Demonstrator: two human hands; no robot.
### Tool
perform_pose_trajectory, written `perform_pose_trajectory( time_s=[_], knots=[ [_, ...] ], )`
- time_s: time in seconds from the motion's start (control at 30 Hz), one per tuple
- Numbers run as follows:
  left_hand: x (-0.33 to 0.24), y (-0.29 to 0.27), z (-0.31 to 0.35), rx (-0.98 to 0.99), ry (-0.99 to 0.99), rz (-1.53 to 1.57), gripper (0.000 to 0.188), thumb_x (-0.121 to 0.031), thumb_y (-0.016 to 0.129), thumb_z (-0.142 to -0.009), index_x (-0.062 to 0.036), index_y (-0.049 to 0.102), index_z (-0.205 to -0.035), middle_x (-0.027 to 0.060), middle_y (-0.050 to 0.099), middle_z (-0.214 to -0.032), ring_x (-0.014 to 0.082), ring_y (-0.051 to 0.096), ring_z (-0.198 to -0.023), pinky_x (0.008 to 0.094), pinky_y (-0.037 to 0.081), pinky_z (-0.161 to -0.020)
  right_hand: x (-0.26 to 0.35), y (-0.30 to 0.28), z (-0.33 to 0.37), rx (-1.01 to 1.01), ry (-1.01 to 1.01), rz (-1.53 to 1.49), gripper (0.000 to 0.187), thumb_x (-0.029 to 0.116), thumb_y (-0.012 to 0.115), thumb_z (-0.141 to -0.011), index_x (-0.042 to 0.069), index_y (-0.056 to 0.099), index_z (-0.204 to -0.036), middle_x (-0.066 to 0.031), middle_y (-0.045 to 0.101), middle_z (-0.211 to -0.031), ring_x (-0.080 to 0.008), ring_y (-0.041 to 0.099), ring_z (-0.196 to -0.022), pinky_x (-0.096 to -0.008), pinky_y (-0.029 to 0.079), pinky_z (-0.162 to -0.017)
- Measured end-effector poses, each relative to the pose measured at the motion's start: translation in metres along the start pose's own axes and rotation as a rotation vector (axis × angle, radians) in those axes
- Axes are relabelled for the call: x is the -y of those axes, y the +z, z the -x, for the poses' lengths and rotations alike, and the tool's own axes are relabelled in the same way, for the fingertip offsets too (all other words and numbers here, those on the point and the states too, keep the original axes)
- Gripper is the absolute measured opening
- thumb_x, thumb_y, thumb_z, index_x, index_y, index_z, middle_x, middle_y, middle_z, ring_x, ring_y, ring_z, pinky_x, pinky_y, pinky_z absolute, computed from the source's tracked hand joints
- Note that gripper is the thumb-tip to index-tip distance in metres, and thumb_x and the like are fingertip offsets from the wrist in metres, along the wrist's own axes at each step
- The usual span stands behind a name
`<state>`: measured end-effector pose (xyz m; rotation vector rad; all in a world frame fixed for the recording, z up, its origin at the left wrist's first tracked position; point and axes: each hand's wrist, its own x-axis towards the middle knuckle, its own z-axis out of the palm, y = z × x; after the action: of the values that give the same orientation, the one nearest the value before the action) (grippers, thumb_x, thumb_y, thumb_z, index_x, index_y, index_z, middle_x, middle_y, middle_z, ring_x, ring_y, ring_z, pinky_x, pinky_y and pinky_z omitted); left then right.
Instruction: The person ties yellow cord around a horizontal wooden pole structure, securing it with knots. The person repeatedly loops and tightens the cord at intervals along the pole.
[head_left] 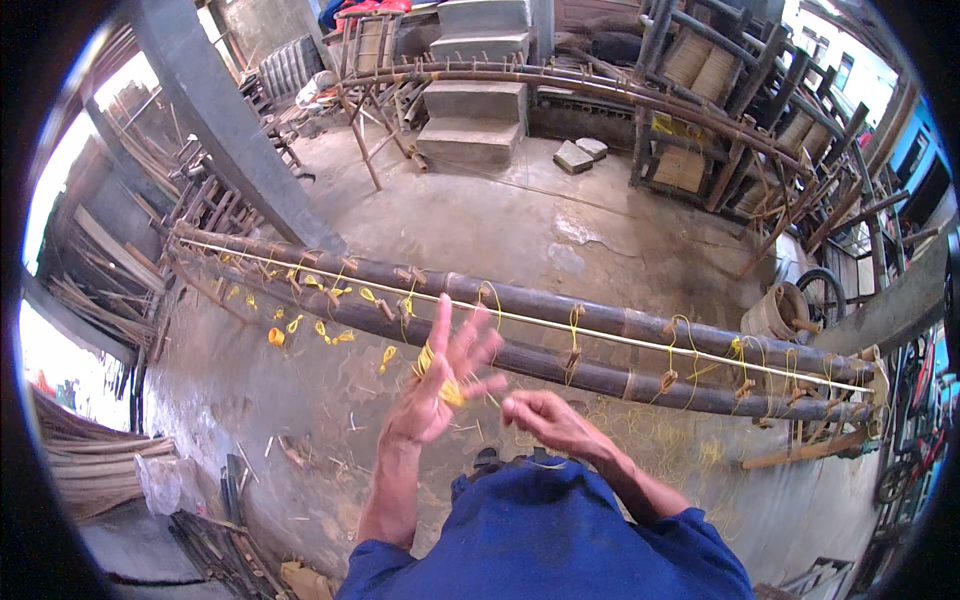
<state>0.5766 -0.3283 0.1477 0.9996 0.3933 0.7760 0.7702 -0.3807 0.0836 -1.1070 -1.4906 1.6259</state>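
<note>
My left hand (424, 402) is raised with its palm up and its fingers spread. Several turns of yellow cord (453, 393) are looped around it. Close by on the right, my right hand (552, 420) has its fingers closed on a strand of the cord. Just beyond both hands lies a long frame of two dark bamboo poles (590, 310), side by side, with a thin pale rod (630, 337) running along them. Short wooden pegs (668, 381) and yellow loops (388, 357) are spaced along the poles.
Loose yellow cord (680, 445) lies on the concrete floor to the right. A slanting grey post (225, 120) stands at the left, near bundled strips (95, 465). Concrete steps (470, 125), another pole frame (560, 80), stacked wooden chairs (700, 65) and a basket (772, 312) are farther off.
</note>
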Motion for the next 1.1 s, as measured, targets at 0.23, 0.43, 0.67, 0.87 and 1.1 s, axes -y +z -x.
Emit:
perform_pose_trajectory(
  time_s=[0.23, 0.43, 0.67, 0.87, 1.1],
  knots=[
    [0.013, -0.023, 0.003, 0.461, -0.468, -0.345, 0.056, -0.037, 0.034, -0.102, -0.0079, 0.021, -0.149, 0.0164, 0.047, -0.138, 0.0264, 0.051, -0.123, 0.0385, 0.030, -0.110, 0.025, -0.031, -0.017, -0.211, -0.092, -0.052, 0.033, 0.029, 0.048, -0.100, 0.003, 0.058, -0.082, 0.0074, 0.044, -0.068, -0.0037, 0.038, -0.065, -0.0240, 0.033, -0.055],
    [0.010, -0.020, -0.014, -0.053, 0.114, 0.110, 0.061, -0.038, 0.036, -0.101, -0.0259, 0.003, -0.152, 0.0124, 0.011, -0.157, 0.0289, 0.028, -0.139, 0.0494, 0.027, -0.111, -0.009, -0.003, 0.002, -0.154, 0.047, -0.054, 0.034, 0.034, 0.049, -0.099, 0.004, 0.058, -0.085, 0.0028, 0.043, -0.065, -0.0082, 0.040, -0.063, -0.0272, 0.035, -0.055],
    [0.021, -0.016, -0.011, 0.036, -0.050, -0.868, 0.051, -0.030, 0.036, -0.103, -0.0094, 0.026, -0.148, 0.0063, 0.027, -0.154, 0.0165, 0.026, -0.140, 0.0329, 0.023, -0.113, 0.014, -0.007, -0.008, -0.324, -0.281, 0.429, 0.023, 0.024, 0.055, -0.094, 0.001, 0.059, -0.094, -0.0149, 0.054, -0.078, -0.0291, 0.055, -0.073, -0.0396, 0.043, -0.065],
    [0.037, -0.030, -0.008, 0.092, -0.273, -0.976, 0.042, -0.033, 0.041, -0.101, -0.0084, 0.049, -0.133, 0.0089, 0.067, -0.080, 0.0222, 0.064, -0.081, 0.0354, 0.047, -0.079, 0.021, -0.018, -0.015, -0.284, -0.369, 0.553, 0.014, 0.014, 0.059, -0.090, 0.002, 0.063, -0.097, -0.0139, 0.059, -0.082, -0.0308, 0.059, -0.077, -0.0386, 0.048, -0.068],
    [0.039, -0.044, -0.005, 0.167, -0.344, -0.945, 0.030, -0.026, 0.047, -0.099, -0.0003, 0.062, -0.103, 0.0100, 0.067, -0.081, 0.0214, 0.062, -0.080, 0.0335, 0.047, -0.077, 0.028, -0.024, -0.020, -0.106, -0.461, 0.595, 0.018, 0.014, 0.060, -0.088, 0.002, 0.063, -0.101, -0.0132, 0.062, -0.085, -0.0308, 0.063, -0.082, -0.0390, 0.050, -0.071]
  ],
)
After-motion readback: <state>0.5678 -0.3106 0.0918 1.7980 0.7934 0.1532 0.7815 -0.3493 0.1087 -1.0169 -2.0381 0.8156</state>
